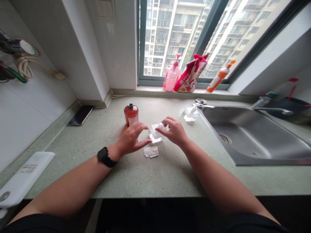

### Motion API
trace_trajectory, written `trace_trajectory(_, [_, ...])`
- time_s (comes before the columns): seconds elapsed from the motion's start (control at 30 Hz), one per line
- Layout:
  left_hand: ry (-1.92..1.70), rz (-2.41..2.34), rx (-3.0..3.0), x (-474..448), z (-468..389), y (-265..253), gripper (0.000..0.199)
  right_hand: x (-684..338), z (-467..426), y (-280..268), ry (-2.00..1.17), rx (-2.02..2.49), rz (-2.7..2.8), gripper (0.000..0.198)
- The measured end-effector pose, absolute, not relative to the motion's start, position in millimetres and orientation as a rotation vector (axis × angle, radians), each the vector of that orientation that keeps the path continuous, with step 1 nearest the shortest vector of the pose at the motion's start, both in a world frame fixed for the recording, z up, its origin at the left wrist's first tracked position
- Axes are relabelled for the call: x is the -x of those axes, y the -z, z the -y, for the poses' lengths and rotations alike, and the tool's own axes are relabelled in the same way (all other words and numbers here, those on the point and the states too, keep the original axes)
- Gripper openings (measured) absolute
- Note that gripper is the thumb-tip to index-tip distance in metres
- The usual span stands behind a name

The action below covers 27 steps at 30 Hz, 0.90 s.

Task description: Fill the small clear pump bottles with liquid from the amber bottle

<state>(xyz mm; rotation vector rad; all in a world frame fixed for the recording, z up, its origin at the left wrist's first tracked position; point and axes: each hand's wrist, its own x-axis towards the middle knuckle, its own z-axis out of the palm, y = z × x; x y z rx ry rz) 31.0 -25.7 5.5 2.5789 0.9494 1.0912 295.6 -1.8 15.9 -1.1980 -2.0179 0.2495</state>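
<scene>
A clear square bottle stands on the counter between my hands. Thumb and fingers of my right hand are closed around the small white top of this bottle; whether it is a cap or the neck is hard to make out. My left hand is open at the bottle's left side, thumb and fingers apart, holding nothing. Behind that hand is a red-brown bottle with an uncapped dark neck, its lower part hidden by the fingers. In front of the square bottle lies a folded white tissue.
A second clear square bottle with a pump top stands by the steel sink on the right. A phone and a white device lie left. Along the windowsill are a pink pump bottle, a red bag and an orange-white bottle.
</scene>
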Motion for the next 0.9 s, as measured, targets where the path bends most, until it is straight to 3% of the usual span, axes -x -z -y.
trace_trajectory(0.1, [-1.114, -1.014, -2.545, -33.6, 21.3, 4.9, 0.07, -284.2, 2.7, -12.2, -0.227, 1.199, 1.998, 0.044])
trace_trajectory(0.17, [-1.091, -1.021, -2.542, -35.8, 19.5, 9.0, 0.074, -276.6, 3.3, -9.2, -0.219, 1.195, 1.983, 0.046])
trace_trajectory(0.37, [-1.071, -1.083, -2.507, -36.3, 16.6, 11.8, 0.064, -264.6, 4.8, -2.4, -0.239, 1.178, 1.961, 0.046])
trace_trajectory(0.7, [-1.053, -1.123, -2.427, -32.8, 16.6, 9.5, 0.067, -269.0, -0.3, -5.3, -0.259, 1.122, 2.049, 0.041])
trace_trajectory(0.9, [-1.054, -1.13, -2.421, -32.2, 16.3, 7.6, 0.063, -273.2, -4.3, -3.0, -0.304, 1.051, 2.093, 0.029])
